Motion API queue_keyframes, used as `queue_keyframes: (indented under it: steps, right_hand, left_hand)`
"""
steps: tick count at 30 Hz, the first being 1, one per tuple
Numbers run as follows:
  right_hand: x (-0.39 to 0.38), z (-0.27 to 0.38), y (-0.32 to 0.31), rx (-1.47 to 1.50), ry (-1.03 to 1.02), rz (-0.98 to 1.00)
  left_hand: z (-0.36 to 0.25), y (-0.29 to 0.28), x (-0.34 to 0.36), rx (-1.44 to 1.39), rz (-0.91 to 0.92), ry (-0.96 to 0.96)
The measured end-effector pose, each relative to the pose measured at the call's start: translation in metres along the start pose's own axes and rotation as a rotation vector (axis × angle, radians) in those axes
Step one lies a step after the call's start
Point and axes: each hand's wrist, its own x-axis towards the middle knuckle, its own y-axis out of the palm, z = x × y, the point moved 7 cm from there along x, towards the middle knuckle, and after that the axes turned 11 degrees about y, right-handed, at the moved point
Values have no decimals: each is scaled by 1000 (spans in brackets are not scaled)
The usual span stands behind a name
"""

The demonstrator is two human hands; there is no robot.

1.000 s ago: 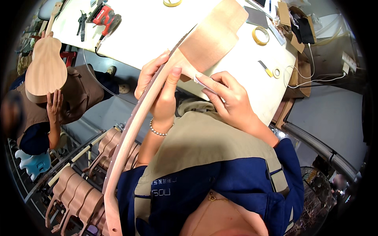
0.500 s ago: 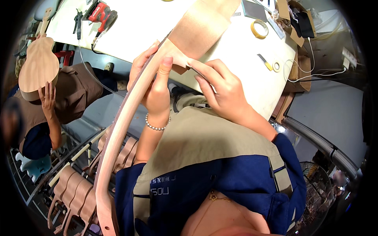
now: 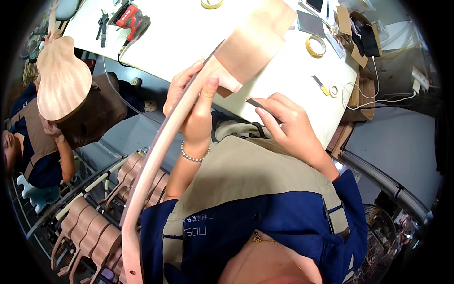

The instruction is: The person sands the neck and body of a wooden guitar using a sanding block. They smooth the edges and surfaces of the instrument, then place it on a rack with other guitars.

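Note:
An unfinished pale wooden ukulele lies slantwise before me, its body over the table and its long neck running down to the lower left. My left hand is closed around the neck near the heel, thumb on the near side. In my right hand a thin dark strip-like tool is pinched between thumb and fingers; its exact kind is unclear. Its tip sits just right of the heel, apart from the wood.
The white table carries a red power sander, tape rolls and a yellow-handled knife. At left a co-worker holds another wooden instrument body. Several wooden instrument parts hang on a rack at lower left.
My right hand and its tool have drawn away from the heel, down and to the right. The co-worker's instrument has shifted right and down. My left hand keeps its hold.

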Motion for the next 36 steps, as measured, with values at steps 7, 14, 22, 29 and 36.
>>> queue_keyframes:
  steps: [7, 14, 22, 29, 36]
  right_hand:
    - [7, 27, 12, -261, -352, -357]
    - [9, 31, 15, -323, -365, -423]
    - [-12, 24, -4, -216, -382, -417]
    - [-6, 17, 4, -273, -325, -414]
    - [11, 32, 18, -310, -388, -460]
  left_hand:
    - [0, 3, 2, 44, 14, -1]
    - [-2, 1, 7, 66, -5, -12]
    - [-6, 5, 7, 113, 30, 32]
    - [-5, 6, 5, 98, 47, 59]
    - [-2, 5, 11, 65, -13, 2]
